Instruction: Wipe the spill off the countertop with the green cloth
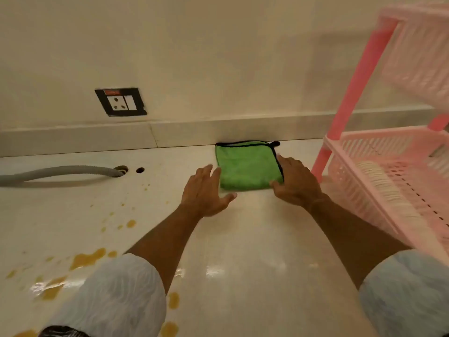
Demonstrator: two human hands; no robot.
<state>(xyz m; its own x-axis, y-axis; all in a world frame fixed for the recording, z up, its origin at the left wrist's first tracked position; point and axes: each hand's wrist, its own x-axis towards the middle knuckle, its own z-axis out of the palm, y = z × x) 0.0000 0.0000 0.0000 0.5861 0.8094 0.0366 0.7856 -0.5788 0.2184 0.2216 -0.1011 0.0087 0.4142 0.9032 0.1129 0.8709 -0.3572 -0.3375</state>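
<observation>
A folded green cloth (246, 165) with black edging lies flat on the white countertop (255, 239), against the back wall ledge. My left hand (206, 190) is at the cloth's left front corner, fingers spread, fingertips at its edge. On the cloth's right edge rests my right hand (296, 181), fingers apart, thumb at the front right corner. Neither hand has lifted the cloth. A brownish-yellow spill (87, 260) spreads in puddles and drops over the left front part of the counter, partly hidden by my left sleeve.
A pink plastic rack (388, 171) holding plates stands at the right, close to my right arm. A grey corrugated hose (60, 171) enters a hole in the counter at the left. A wall socket (120, 102) sits above the ledge.
</observation>
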